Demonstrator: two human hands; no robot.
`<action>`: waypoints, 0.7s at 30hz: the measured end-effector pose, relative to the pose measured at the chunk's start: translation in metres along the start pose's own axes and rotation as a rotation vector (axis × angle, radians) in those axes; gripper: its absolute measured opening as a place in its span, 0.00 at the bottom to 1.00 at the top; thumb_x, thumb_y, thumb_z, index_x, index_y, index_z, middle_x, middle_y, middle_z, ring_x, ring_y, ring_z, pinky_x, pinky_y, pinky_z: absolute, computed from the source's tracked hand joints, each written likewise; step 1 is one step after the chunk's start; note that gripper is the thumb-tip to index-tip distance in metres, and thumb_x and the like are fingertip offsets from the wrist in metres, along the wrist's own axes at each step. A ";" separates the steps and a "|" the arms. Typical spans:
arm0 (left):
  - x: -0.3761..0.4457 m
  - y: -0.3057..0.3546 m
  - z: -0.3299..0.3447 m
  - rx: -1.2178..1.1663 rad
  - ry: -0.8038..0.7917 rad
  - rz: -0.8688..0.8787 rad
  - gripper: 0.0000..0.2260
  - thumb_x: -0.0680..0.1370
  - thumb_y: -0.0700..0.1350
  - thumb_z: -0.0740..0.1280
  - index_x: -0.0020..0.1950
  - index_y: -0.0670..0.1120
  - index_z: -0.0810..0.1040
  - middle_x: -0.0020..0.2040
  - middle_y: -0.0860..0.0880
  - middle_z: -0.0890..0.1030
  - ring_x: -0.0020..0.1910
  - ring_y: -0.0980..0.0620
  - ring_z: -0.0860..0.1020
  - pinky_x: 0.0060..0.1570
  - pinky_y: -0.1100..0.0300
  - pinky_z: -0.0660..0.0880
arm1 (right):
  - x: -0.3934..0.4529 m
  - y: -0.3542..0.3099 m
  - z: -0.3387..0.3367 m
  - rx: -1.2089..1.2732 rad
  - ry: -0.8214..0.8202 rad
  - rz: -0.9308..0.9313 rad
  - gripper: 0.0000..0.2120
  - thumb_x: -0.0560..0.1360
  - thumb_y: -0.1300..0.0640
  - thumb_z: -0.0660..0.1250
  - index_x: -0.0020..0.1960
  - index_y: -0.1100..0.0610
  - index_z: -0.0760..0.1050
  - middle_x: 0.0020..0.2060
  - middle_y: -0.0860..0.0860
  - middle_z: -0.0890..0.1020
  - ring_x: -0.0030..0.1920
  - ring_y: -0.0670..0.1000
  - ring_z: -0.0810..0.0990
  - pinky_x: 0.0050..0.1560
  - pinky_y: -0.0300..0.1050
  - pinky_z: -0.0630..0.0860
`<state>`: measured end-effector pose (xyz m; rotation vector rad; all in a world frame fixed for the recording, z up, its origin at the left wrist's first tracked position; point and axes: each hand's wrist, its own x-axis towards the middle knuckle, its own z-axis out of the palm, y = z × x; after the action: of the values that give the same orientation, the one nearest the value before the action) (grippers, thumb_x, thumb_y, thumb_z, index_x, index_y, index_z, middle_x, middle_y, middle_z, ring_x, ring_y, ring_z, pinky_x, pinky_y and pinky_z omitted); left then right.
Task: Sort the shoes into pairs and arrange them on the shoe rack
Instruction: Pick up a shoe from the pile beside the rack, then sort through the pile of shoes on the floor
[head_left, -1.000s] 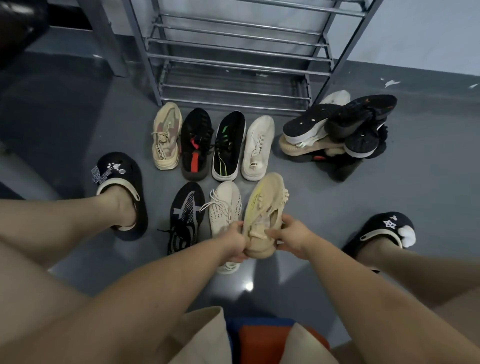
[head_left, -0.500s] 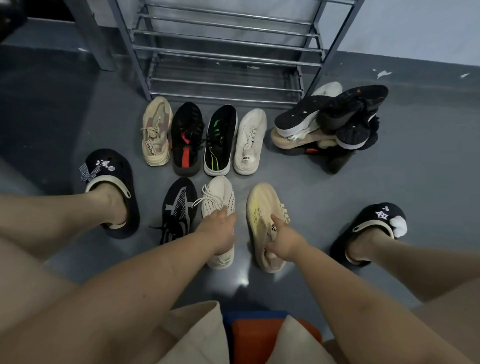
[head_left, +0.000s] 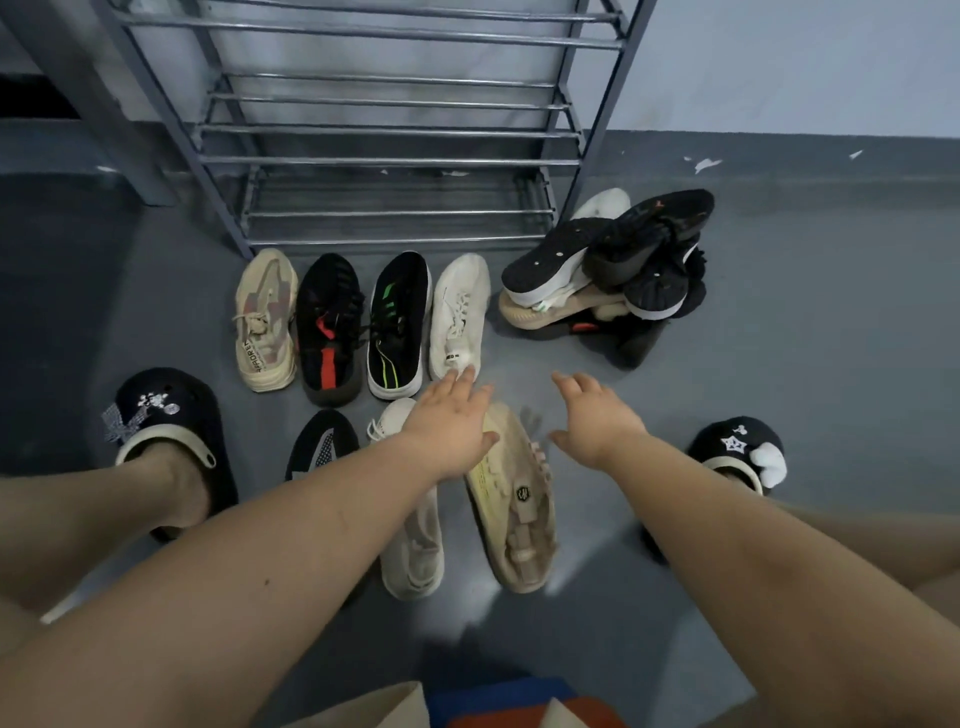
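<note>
Head view: both hands reach forward, left hand (head_left: 451, 423) and right hand (head_left: 597, 415) each with a wide, empty grip, fingers spread. Just under the left palm lies the beige shoe (head_left: 511, 499); well ahead of the right fingers sits the unsorted pile (head_left: 608, 275). Best to take one shoe cleanly off the top, matching it before touching the shoe rack (head_left: 395, 130).

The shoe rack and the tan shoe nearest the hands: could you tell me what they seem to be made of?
The shoe rack looks like grey painted metal: thin straight bars with a dull sheen. The tan shoe seems knitted fabric, matt and ribbed, though blur leaves this open.
</note>
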<state>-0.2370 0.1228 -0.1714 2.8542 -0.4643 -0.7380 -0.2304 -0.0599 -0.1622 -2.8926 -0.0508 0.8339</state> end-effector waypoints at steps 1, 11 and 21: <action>0.006 0.001 -0.007 0.014 0.013 0.002 0.30 0.80 0.56 0.55 0.78 0.46 0.48 0.78 0.42 0.45 0.78 0.44 0.45 0.75 0.51 0.45 | 0.003 0.005 -0.009 -0.015 0.016 0.007 0.37 0.77 0.50 0.64 0.78 0.52 0.46 0.77 0.55 0.51 0.76 0.58 0.54 0.71 0.54 0.62; 0.070 0.021 -0.065 0.142 0.076 0.037 0.30 0.80 0.56 0.55 0.78 0.46 0.48 0.78 0.43 0.43 0.78 0.44 0.44 0.75 0.51 0.44 | 0.032 0.060 -0.092 -0.117 0.166 0.071 0.36 0.76 0.52 0.64 0.78 0.52 0.49 0.76 0.55 0.53 0.75 0.59 0.56 0.68 0.54 0.64; 0.114 0.036 -0.075 0.160 0.044 0.059 0.30 0.80 0.57 0.55 0.78 0.48 0.48 0.78 0.43 0.44 0.78 0.44 0.45 0.76 0.51 0.45 | 0.075 0.098 -0.086 0.126 0.212 0.191 0.35 0.76 0.48 0.65 0.77 0.54 0.52 0.74 0.56 0.60 0.72 0.59 0.61 0.69 0.53 0.64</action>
<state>-0.1145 0.0565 -0.1496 2.9822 -0.6250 -0.6541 -0.1215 -0.1619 -0.1423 -2.8787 0.2921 0.5287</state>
